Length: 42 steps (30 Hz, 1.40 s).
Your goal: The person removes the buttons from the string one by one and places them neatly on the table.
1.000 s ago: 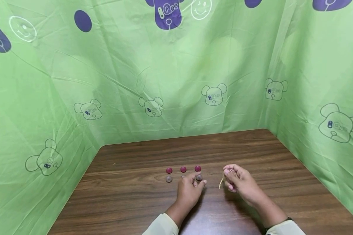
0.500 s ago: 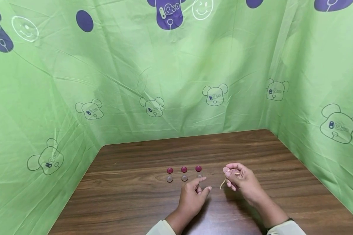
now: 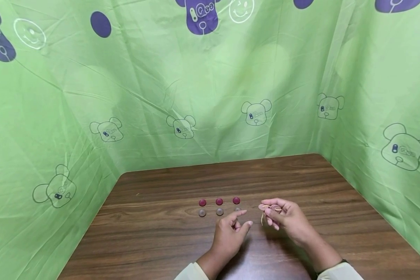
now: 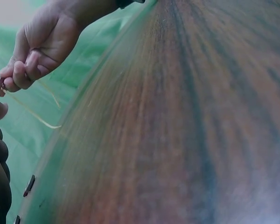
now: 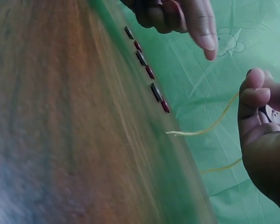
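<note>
My right hand (image 3: 288, 217) pinches reddish-brown buttons (image 3: 262, 207) between thumb and fingers, raised over the table's right half. A thin yellow cord (image 3: 262, 219) runs across them, its loose end hanging below; in the right wrist view the cord (image 5: 214, 123) shows two trailing lengths. My left hand (image 3: 228, 233) holds nothing, index finger and thumb stretched apart toward the right hand. A brown button (image 3: 237, 209) lies partly hidden behind its index finger. Two more brown buttons, one left (image 3: 202, 213) and one middle (image 3: 219, 212), lie to its left.
Behind the brown row lie three dark red buttons, left (image 3: 202, 202), middle (image 3: 219, 201) and right (image 3: 236, 200). The wood-grain table (image 3: 154, 233) is enclosed on its far side and both flanks by a green printed cloth (image 3: 217, 144).
The left hand has drawn right from over the brown buttons, uncovering the middle one. The right hand has tilted the buttons it holds and brought them slightly left and down.
</note>
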Tool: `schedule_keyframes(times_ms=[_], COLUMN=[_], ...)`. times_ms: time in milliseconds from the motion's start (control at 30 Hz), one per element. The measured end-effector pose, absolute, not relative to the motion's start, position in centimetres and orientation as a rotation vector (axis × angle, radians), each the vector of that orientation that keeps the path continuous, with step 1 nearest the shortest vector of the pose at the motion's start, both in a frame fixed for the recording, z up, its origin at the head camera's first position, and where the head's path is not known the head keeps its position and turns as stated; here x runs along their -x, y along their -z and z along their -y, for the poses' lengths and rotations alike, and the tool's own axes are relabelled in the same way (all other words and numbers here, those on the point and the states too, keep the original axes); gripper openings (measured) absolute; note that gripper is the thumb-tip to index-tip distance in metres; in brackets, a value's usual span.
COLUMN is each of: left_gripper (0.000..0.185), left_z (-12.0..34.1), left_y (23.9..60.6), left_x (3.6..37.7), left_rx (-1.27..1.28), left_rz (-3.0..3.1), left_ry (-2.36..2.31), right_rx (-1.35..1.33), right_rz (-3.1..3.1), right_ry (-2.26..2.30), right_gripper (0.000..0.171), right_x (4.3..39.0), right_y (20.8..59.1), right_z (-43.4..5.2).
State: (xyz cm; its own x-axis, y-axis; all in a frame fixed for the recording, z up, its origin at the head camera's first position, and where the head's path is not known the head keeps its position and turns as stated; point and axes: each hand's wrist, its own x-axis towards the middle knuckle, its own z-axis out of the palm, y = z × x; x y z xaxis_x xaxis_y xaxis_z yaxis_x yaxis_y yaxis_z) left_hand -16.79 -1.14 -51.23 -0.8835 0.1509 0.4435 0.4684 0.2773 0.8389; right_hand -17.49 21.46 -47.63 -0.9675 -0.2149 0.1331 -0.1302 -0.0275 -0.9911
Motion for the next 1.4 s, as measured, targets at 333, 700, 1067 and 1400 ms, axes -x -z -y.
schedule_keyframes(times_ms=[333, 700, 1067, 1400], left_gripper=[0.035, 0.044, 0.04, 0.032], left_z=[1.2, 1.1, 1.1, 1.3], left_y=[50.8, 50.6, 50.8, 50.8], left_x=[16.5, 16.4, 16.3, 16.4], left_rx=[0.626, 0.697, 0.699, 0.696], left_rz=[2.209, 2.117, 2.14, 2.142], left_ry=[1.821, 2.048, 2.073, 2.034], right_rx=[0.528, 0.624, 0.679, 0.569], right_rz=[-2.057, -1.985, -1.91, -1.978], right_ry=[2.181, 2.121, 2.146, 2.098], right_gripper=[0.037, 0.036, 0.035, 0.038], right_x=[17.6, 17.3, 17.2, 17.0], right_y=[48.1, 48.6, 49.0, 48.6], right_z=[-21.2, -20.6, -20.2, -20.2])
